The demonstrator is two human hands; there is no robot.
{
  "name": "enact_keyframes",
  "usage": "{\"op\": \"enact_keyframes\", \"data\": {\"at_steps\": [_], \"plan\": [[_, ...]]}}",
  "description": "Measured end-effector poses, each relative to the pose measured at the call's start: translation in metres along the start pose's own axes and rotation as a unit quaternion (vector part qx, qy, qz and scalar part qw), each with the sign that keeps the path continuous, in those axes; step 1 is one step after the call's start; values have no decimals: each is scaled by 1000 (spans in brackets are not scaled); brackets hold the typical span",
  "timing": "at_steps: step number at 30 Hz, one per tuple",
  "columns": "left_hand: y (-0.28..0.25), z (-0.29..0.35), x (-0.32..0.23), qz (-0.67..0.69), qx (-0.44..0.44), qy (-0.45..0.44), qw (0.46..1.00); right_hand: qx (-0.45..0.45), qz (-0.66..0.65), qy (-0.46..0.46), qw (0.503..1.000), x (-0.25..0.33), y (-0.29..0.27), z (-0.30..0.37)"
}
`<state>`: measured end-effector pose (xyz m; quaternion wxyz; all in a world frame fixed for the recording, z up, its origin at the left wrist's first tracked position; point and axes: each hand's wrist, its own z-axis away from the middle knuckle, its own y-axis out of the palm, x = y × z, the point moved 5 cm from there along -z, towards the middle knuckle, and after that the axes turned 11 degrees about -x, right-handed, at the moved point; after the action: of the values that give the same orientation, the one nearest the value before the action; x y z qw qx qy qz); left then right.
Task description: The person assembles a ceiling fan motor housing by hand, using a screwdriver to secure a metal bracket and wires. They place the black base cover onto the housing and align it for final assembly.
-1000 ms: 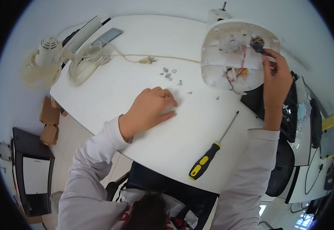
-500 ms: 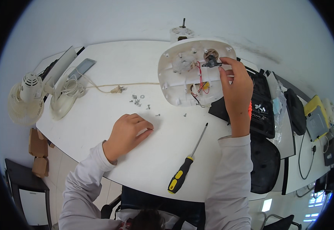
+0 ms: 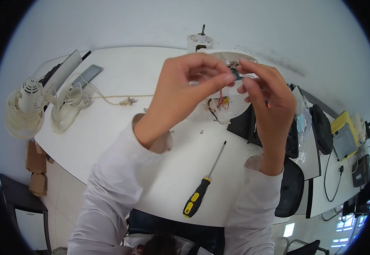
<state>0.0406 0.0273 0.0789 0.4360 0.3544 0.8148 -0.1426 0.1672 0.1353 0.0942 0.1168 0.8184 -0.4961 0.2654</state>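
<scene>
Nearest, on the table [image 3: 180, 178], the screwdriver [image 3: 199, 193] lies put down, tip pointing far and slightly right, held by neither hand. Beyond it a loose screw [image 3: 201, 131] sits on the table; any others are partly hidden by the left forearm.

Farther off, both hands are raised over the far right part of the table. The left hand [image 3: 174, 91] is half curled, thumb and forefinger brought close together. The right hand [image 3: 272, 91] is loosely bent, its thumb and forefinger a little apart. The dark part [image 3: 236, 74] is between their fingertips; which hand bears it, or how firmly, I cannot tell. Under and beyond them is the housing [image 3: 241, 56], open, with wires [image 3: 222, 102] showing inside.

So the opening-up looks done; the dark part is not set down, and the wires sit in the housing. Whether the part is free of it is hidden.

Around this, the black case [image 3: 293, 144] is right of the housing, close beside the right wrist, leaving little room there. To the left lie a plug [image 3: 127, 101] and, farther left, a white fan [image 3: 25, 108]. The hands block much of the housing. Farthest, a motor [image 3: 200, 41] stands behind it.
</scene>
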Motion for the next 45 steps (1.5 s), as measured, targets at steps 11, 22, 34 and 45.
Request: {"op": "enact_keyframes", "data": {"at_steps": [11,22,34,45], "plan": [[25,-17,0,44,-13,44,998,-53,-45,22,997,-12,-9,0],[14,-20,20,-456,-45,297,838,-81,35,83,993,-39,-12,4],[22,-18,26,-484,-94,293,819,-53,95,79,991,-58,4,14],[22,-21,31,-460,-155,331,809,-53,108,57,991,-63,10,16]]}}
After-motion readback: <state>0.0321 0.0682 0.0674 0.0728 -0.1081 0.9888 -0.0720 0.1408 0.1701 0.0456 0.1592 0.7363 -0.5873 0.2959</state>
